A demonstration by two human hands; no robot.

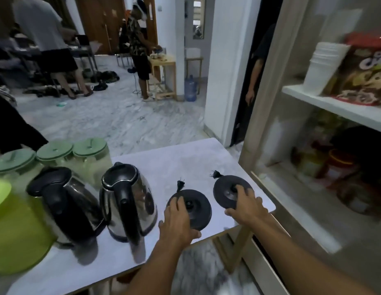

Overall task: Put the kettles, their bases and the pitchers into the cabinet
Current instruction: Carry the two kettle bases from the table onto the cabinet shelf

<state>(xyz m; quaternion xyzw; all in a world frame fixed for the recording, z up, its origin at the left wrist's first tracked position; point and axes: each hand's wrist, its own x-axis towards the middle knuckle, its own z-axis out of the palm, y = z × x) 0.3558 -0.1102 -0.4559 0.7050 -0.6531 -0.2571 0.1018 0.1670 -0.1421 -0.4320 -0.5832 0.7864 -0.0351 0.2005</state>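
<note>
Two steel kettles with black handles stand on the white table point(185, 162): one kettle point(66, 201) to the left, the other kettle point(130, 196) beside it. Two round black bases lie to their right. My left hand point(179, 222) grips the near base point(196, 207) at its left edge. My right hand point(247, 205) grips the far base point(227, 188) near the table's right edge. Three clear pitchers with green lids point(89, 150) stand behind the kettles. The open cabinet point(334, 107) is on the right.
A lime-green plastic container point(12, 231) fills the table's left end. The cabinet shelves hold stacked white cups point(321, 69), a cereal bag point(364, 75) and jars below. Other people stand across the marble floor and in the dark doorway.
</note>
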